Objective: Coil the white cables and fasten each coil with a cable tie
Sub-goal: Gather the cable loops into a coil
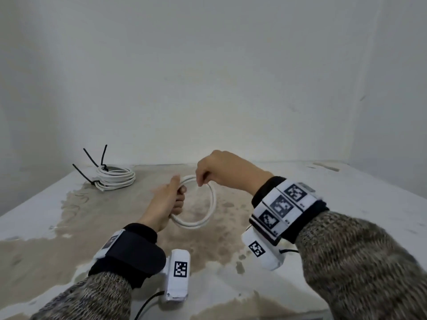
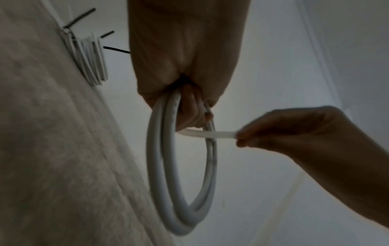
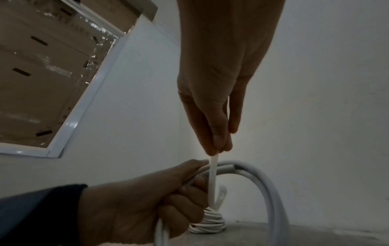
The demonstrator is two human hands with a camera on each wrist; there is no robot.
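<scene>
Your left hand [image 1: 169,199] is closed around 1 side of the white cable coil [image 1: 209,212], fingers curled through the loop and thumb lying along its top. The coil is held clear of the table [image 1: 346,204], standing roughly upright over the worn brown patch at the table's middle. The left wrist view shows several turns of cable [image 2: 162,166] bunched together where they pass under your fingers [image 2: 189,109].

Your right hand [image 1: 221,168] is above and just to the right of the left, wrist arched, pinching the free end of the cable [image 2: 208,133] between thumb and fingertips. That short end runs from your left grip across the top of the loop to the pinch. In the right wrist view the end [image 3: 212,176] rises straight from the left fist [image 3: 134,204] to the right fingertips [image 3: 219,143]. Whether it is pulled taut cannot be told.

No tie is visible on the held coil.

1 finished coil [image 1: 115,177] lies flat at the far left of the table, near the wall, well apart from both hands. It carries black cable ties [image 1: 102,166], with 3 black tails sticking up and outward from it. The exact count of ties cannot be told.

Both wrists wear black straps with white marker-printed camera units, over knitted grey-brown sleeves [image 1: 360,264].
</scene>
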